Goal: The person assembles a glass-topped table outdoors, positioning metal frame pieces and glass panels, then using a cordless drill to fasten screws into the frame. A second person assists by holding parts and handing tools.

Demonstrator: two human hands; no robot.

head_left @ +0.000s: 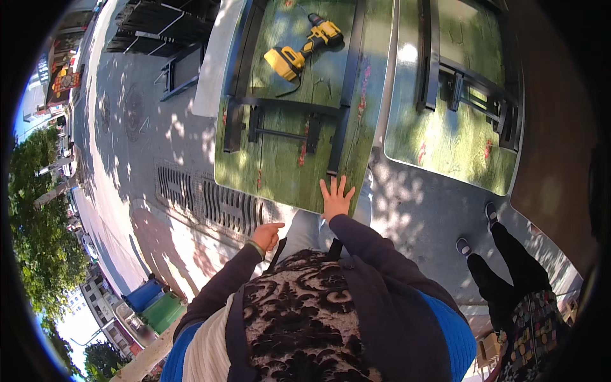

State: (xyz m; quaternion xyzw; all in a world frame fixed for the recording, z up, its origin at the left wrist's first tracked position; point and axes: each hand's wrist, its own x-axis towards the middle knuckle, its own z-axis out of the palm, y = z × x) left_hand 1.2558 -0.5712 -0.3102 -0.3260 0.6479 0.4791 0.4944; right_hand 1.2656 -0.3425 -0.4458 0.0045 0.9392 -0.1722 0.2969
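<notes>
A green wood-grain tabletop (286, 175) with red marks lies in front of me, with a dark metal folding leg frame (283, 105) along its upper side. My right hand (337, 198) rests on its near edge, fingers spread, close to the end of a dark leg bar (340, 143). To the left and nearer my body, my left hand (267, 236) is off the board. Its fingers are curled, one pointing right; whatever they may hold is hidden. Farther off, a yellow and black cordless drill (307, 48) lies on the board between the bars.
A second green board (433, 156) with dark leg frames lies to the right. A person in black trousers (509, 267) stands at the lower right. Dark folded frames (162, 28) are stacked far left, and a metal drain grate (210, 197) is set into the pavement.
</notes>
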